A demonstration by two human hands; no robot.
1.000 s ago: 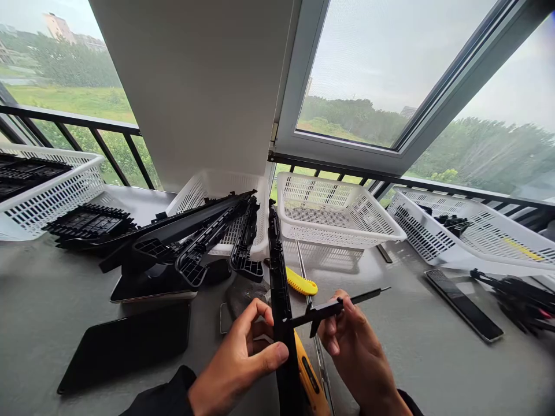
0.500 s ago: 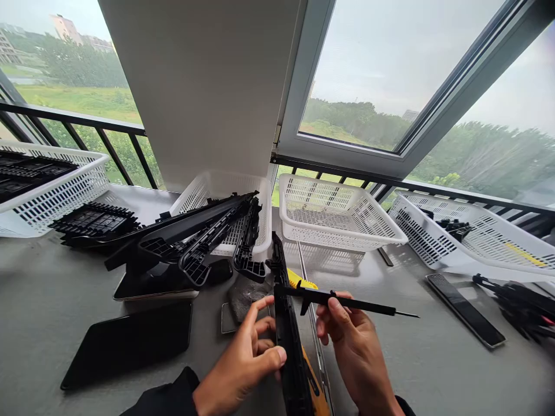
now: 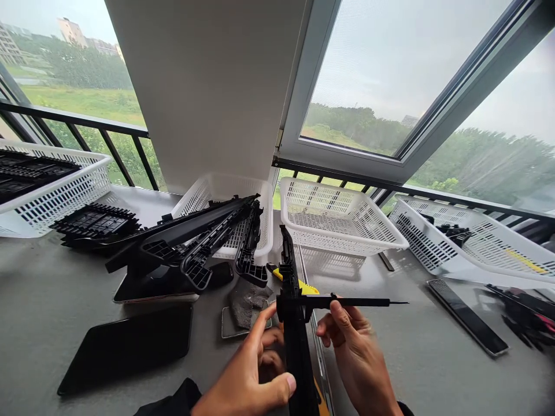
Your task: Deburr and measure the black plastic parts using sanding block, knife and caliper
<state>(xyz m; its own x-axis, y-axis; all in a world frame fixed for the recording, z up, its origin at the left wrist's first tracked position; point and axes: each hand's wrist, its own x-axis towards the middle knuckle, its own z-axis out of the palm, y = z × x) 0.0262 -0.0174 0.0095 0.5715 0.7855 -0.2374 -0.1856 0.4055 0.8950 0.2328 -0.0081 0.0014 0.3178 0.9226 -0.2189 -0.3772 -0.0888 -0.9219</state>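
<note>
My left hand (image 3: 249, 372) grips a long black plastic part (image 3: 297, 352), thumb along its near edge and fingers on its left side. The part stands lengthwise away from me, its ribbed, notched end pointing toward the baskets. In my right hand (image 3: 358, 352) is a black vernier caliper (image 3: 364, 302), pinched between thumb and fingers. The caliper lies level across the part, its jaws at the part and its thin depth rod sticking out to the right. Whether the jaws touch both sides cannot be made out. A yellow-handled knife (image 3: 309, 288) lies behind.
Similar long black parts (image 3: 203, 231) lean out of a white basket (image 3: 266, 231). More white baskets (image 3: 342, 245) line the window side. A dark tablet (image 3: 130, 346), a grey stone-like lump (image 3: 249, 306), a phone-like slab (image 3: 466, 318) and a metal ruler (image 3: 319, 358) lie on the table.
The caliper has turned from a slant to nearly level, and its jaw end now lies over the black part. The part and my left hand have shifted slightly right.
</note>
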